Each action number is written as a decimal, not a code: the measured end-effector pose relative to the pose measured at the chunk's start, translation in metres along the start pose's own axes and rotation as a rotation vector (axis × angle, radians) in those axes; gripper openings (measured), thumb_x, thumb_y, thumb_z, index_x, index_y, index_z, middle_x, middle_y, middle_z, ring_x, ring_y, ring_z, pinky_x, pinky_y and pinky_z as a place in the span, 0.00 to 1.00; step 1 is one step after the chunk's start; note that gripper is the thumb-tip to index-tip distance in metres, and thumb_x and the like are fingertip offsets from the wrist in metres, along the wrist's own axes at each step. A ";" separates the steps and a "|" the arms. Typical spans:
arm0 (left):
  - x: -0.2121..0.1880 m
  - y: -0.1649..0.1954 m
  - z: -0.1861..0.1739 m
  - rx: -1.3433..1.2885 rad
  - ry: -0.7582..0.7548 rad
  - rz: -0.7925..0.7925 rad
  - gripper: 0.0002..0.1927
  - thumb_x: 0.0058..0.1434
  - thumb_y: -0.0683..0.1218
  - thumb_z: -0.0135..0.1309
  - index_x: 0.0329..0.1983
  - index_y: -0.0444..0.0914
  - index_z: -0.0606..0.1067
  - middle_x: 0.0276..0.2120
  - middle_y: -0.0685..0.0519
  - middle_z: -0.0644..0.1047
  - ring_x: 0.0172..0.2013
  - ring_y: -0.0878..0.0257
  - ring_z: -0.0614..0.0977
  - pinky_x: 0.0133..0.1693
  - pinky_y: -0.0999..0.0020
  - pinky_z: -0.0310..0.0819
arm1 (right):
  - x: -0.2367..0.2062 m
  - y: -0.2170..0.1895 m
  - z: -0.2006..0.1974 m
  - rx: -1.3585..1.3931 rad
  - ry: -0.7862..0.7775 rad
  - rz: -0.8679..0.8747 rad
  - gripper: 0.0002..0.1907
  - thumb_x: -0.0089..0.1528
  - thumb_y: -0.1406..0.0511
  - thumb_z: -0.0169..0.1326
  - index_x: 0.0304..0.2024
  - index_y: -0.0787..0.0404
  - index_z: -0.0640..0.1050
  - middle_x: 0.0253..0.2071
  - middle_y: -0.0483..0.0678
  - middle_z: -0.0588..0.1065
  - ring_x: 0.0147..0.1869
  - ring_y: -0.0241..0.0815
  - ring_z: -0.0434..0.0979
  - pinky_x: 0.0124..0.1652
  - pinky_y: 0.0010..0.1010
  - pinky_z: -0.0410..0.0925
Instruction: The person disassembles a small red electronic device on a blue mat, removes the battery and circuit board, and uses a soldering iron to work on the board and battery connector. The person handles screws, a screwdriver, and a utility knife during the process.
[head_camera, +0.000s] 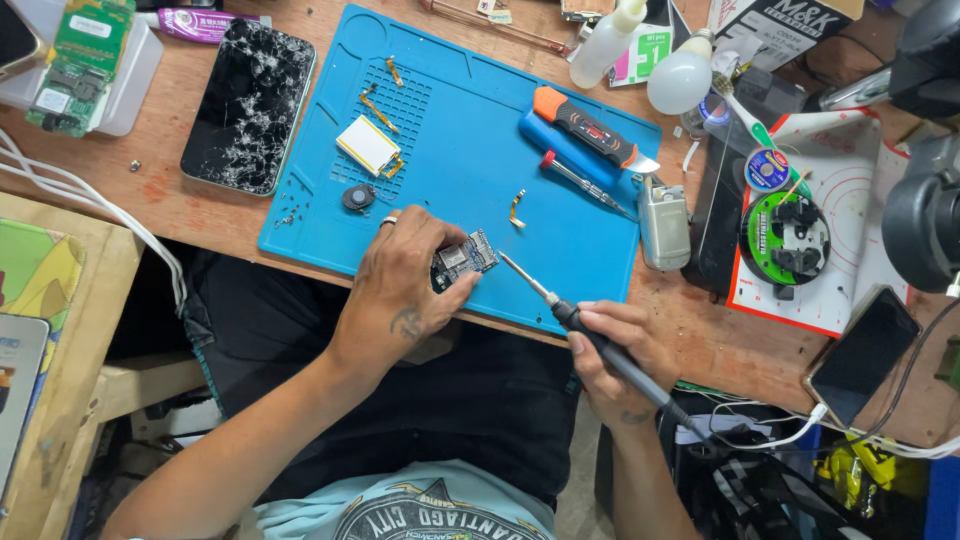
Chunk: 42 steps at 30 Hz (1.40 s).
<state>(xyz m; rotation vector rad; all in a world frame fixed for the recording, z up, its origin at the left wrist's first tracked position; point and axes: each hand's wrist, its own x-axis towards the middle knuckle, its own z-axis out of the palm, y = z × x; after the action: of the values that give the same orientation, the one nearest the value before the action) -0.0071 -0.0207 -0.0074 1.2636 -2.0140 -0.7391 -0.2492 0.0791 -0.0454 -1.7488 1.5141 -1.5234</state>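
Both hands work at the near edge of the blue mat (470, 150) on the worktop (700, 330). Left hand (405, 285) pinches a small circuit board (462, 260) in a tight grip. Right hand (615, 350) is closed around a soldering iron (590, 335), its tip just beside the board.

A small dark circuit board (462, 261) lies tilted at the blue mat's near edge. A black-handled soldering iron (590, 335) slants right of it, tip just beside the board.
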 end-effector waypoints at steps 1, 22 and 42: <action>0.000 -0.001 0.000 -0.005 0.006 -0.001 0.18 0.53 0.45 0.66 0.43 0.32 0.77 0.40 0.46 0.75 0.45 0.50 0.77 0.50 0.56 0.71 | -0.003 -0.001 0.002 -0.014 0.013 -0.015 0.12 0.58 0.74 0.62 0.44 0.65 0.79 0.47 0.54 0.79 0.46 0.41 0.82 0.45 0.28 0.76; -0.001 0.003 -0.001 -0.023 -0.003 -0.071 0.18 0.53 0.45 0.66 0.44 0.32 0.77 0.41 0.46 0.75 0.45 0.51 0.77 0.50 0.56 0.71 | -0.023 0.009 0.014 -0.072 0.044 -0.115 0.12 0.57 0.75 0.64 0.42 0.63 0.80 0.45 0.53 0.80 0.45 0.40 0.84 0.43 0.25 0.79; -0.001 0.003 0.000 -0.020 -0.001 -0.068 0.18 0.53 0.45 0.66 0.44 0.32 0.77 0.41 0.45 0.75 0.45 0.50 0.77 0.50 0.56 0.71 | -0.025 0.010 0.014 -0.087 0.051 -0.115 0.12 0.56 0.76 0.64 0.42 0.63 0.80 0.45 0.53 0.80 0.46 0.41 0.84 0.43 0.25 0.79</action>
<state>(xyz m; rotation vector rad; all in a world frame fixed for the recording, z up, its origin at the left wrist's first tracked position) -0.0083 -0.0185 -0.0050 1.3260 -1.9682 -0.7901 -0.2379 0.0921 -0.0695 -1.8896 1.5505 -1.5908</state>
